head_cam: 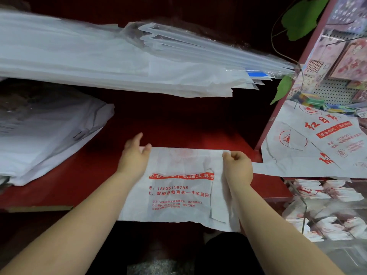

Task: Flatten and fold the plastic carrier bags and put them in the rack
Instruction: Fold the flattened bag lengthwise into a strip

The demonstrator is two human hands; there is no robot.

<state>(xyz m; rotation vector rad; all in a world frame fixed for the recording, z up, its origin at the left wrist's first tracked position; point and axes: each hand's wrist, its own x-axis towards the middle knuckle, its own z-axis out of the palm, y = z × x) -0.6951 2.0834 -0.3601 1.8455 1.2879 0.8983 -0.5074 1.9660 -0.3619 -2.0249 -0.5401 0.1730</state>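
A white carrier bag (178, 197) with red print lies flat on the red shelf (188, 126), its near end hanging over the shelf's front edge. The two hands sit at the bag's two far corners. The left hand (134, 157) lies at the far left corner with fingers loosely straight and thumb spread, touching the plastic without gripping it. The right hand (238, 167) is curled, pinching the far right corner between thumb and fingers. A pile of white bags (45, 139) rests toward the shelf's left end, well apart from the hands. More printed bags (321, 147) drape over the right end, just beside the right hand.
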